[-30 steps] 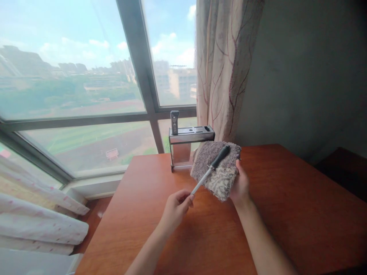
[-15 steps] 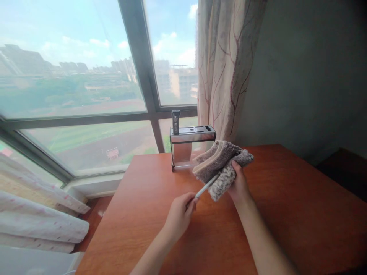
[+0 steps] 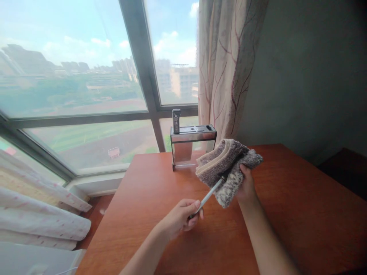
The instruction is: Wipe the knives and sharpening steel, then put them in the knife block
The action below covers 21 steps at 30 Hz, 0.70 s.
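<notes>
My left hand (image 3: 186,217) is closed around the near end of a slim pale-grey rod-shaped tool (image 3: 211,193). Its far end, with a small dark metallic part, goes into the fold of a thick, fluffy grey-brown towel (image 3: 219,160) with a beige edge. That end is hidden, so what kind of tool it is I cannot tell. My right hand (image 3: 246,181) grips the towel's lower right part from below, thumb on top. Both are held up above the table. Behind the towel stands a clear-sided knife block (image 3: 193,135) with a dark slotted top, one grey handle (image 3: 176,121) sticking up from it.
The reddish-brown wooden table (image 3: 137,229) has its left edge near a window (image 3: 151,114). A patterned curtain (image 3: 226,65) hangs behind the table's far edge. Another light curtain (image 3: 43,214) and a white surface (image 3: 37,259) are at lower left.
My left hand has drawn back down and left, showing more of the pale-grey tool outside the towel. My right hand and the towel have shifted slightly right.
</notes>
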### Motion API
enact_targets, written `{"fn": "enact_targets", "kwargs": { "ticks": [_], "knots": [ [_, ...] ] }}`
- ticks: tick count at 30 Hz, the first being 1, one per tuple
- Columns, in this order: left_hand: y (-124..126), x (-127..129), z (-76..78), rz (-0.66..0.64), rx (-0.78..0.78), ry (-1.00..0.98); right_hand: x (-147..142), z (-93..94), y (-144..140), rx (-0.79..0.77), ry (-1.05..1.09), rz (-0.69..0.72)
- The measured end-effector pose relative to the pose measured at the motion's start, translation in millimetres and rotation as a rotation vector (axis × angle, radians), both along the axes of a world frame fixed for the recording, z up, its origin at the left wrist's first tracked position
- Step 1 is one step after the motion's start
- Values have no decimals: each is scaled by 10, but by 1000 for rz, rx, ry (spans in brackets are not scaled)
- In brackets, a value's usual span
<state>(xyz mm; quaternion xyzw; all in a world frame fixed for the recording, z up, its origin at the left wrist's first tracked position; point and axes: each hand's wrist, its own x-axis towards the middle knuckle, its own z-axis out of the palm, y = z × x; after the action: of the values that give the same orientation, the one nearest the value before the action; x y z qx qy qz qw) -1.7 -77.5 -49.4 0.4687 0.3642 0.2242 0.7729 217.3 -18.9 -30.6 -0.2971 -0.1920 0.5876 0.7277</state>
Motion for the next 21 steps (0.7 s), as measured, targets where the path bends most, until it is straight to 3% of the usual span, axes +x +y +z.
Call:
{"fn": "enact_targets", "kwargs": {
  "ticks": [3, 7, 11, 15, 21],
  "knots": [
    [-9, 9, 1, -6, -2, -33, 26, 1, -6, -20, 18, 7],
    [38, 46, -35, 162, 166, 80, -11, 49, -2, 23, -49, -38],
    [78, 13, -57, 352, 548, 303, -85, 116, 16, 95, -149, -135],
    [75, -61, -50, 519, 999, 647, -154, 103, 72, 2, -191, -225],
    [60, -98, 1, 564, 1154, 713, -171, 24, 105, -53, -134, -228]
  ]
}}
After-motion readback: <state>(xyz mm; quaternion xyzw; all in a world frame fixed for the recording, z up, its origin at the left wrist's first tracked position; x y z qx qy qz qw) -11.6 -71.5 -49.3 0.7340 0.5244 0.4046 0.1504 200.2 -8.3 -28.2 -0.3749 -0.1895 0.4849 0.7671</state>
